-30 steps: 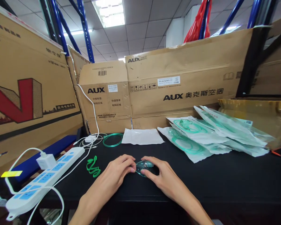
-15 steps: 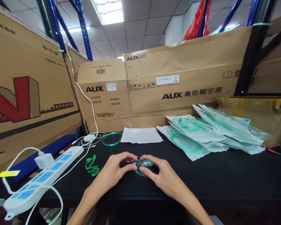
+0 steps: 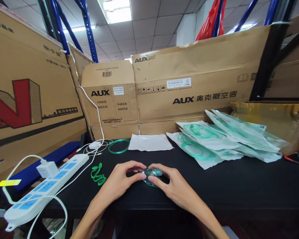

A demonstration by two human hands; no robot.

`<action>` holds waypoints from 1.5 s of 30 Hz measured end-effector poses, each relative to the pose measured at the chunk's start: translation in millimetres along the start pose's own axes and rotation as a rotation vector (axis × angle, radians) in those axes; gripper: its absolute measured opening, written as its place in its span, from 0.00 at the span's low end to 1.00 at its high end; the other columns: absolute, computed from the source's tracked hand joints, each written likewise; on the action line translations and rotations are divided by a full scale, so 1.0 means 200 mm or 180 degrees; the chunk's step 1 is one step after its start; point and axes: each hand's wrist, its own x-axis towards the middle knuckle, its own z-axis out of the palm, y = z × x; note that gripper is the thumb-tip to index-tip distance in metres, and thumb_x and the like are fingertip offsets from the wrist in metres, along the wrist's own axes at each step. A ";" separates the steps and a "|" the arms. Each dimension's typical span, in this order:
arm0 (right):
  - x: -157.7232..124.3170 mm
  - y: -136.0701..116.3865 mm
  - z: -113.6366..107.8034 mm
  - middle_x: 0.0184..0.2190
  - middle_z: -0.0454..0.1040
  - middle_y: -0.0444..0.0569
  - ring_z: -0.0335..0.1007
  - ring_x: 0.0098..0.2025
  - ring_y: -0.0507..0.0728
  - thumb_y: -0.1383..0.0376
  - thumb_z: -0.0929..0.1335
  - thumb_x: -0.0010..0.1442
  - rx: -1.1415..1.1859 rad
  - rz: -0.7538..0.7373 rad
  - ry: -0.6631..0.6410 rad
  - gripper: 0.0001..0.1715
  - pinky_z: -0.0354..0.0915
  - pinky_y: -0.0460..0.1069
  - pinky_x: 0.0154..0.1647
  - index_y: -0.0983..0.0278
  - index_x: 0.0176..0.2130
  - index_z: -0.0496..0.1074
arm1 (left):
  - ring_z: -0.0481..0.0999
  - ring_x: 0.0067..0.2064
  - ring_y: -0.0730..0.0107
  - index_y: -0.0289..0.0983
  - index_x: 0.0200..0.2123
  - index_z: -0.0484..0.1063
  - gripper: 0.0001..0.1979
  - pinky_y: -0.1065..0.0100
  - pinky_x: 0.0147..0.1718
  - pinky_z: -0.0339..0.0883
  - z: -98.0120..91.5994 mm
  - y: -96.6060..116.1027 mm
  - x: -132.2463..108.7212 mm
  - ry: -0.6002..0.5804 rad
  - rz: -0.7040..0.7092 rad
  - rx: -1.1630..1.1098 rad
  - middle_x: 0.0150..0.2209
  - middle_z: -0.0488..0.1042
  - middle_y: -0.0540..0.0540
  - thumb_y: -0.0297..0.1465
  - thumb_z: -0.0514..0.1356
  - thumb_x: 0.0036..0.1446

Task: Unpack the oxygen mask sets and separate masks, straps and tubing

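Observation:
A small clear green-tinted plastic mask (image 3: pixel 151 174) rests on the black table (image 3: pixel 239 189) near its front edge. My left hand (image 3: pixel 122 181) grips its left side with the fingertips. My right hand (image 3: pixel 170 186) grips its right side, fingers curled over it. Most of the mask is hidden by my fingers. A green elastic strap (image 3: pixel 97 175) lies loose to the left of my left hand. A coil of green tubing (image 3: pixel 119 146) and an empty flat plastic pouch (image 3: pixel 150 142) lie farther back.
Several sealed pouches with green tubing (image 3: pixel 221 139) are piled at the right. A white power strip with blue sockets (image 3: pixel 43 189), a plugged charger and white cables lie at the left. Cardboard boxes (image 3: pixel 189 83) wall in the back and left.
Both hands have closed in a little tighter around the mask; my left fingers now curl over its left side. The view has shifted slightly.

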 end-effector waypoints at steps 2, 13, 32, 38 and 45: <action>0.00 0.00 0.00 0.44 0.80 0.44 0.75 0.47 0.58 0.56 0.69 0.65 -0.0001 0.0011 0.0029 0.15 0.65 0.49 0.51 0.55 0.49 0.77 | 0.78 0.48 0.62 0.43 0.46 0.80 0.14 0.66 0.50 0.69 0.01 -0.01 0.01 0.0017 0.0004 -0.0064 0.46 0.81 0.48 0.39 0.67 0.58; 0.00 -0.01 0.00 0.42 0.79 0.44 0.74 0.46 0.58 0.54 0.67 0.66 0.0013 0.0042 -0.0008 0.14 0.65 0.49 0.50 0.57 0.47 0.77 | 0.78 0.47 0.63 0.45 0.46 0.80 0.13 0.67 0.49 0.69 0.00 0.01 -0.01 -0.0018 0.0043 0.0099 0.45 0.81 0.50 0.39 0.67 0.58; 0.00 -0.02 0.01 0.37 0.78 0.43 0.73 0.39 0.56 0.53 0.67 0.66 0.0029 -0.0028 0.0184 0.14 0.65 0.48 0.42 0.58 0.44 0.75 | 0.77 0.42 0.63 0.37 0.43 0.75 0.22 0.65 0.43 0.70 0.03 0.00 0.00 0.0418 -0.0432 -0.0613 0.41 0.78 0.45 0.43 0.71 0.49; -0.01 -0.03 0.02 0.42 0.79 0.44 0.74 0.44 0.57 0.57 0.68 0.66 0.0009 -0.0149 0.0320 0.11 0.65 0.48 0.48 0.57 0.45 0.73 | 0.71 0.30 0.68 0.35 0.30 0.78 0.23 0.69 0.32 0.63 0.07 0.01 -0.01 0.0265 -0.0773 -0.0491 0.26 0.74 0.48 0.51 0.64 0.55; -0.01 -0.05 0.03 0.42 0.79 0.43 0.74 0.44 0.55 0.58 0.68 0.67 0.0052 -0.0169 0.0232 0.10 0.65 0.48 0.49 0.57 0.46 0.73 | 0.61 0.31 0.72 0.35 0.35 0.82 0.19 0.71 0.31 0.54 0.10 0.02 -0.03 0.0287 -0.0609 -0.0967 0.28 0.71 0.50 0.46 0.64 0.58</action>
